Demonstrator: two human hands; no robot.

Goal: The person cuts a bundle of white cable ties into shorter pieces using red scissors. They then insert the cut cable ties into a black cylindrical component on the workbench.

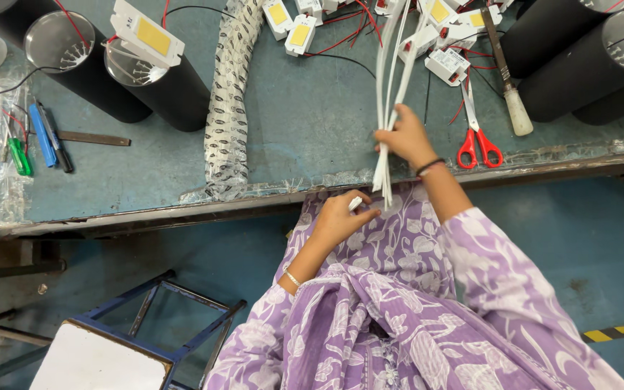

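The right hand (406, 137) is gripping a bundle of white cable ties (391, 94) tightly at the edge of the blue workbench (305, 123). The left hand (341, 217) is pinching one small white piece (355, 203) just below, over the lap. Red-handled scissors (477, 137) are lying nearby.

Bright, even light — sharp, soft shadows.
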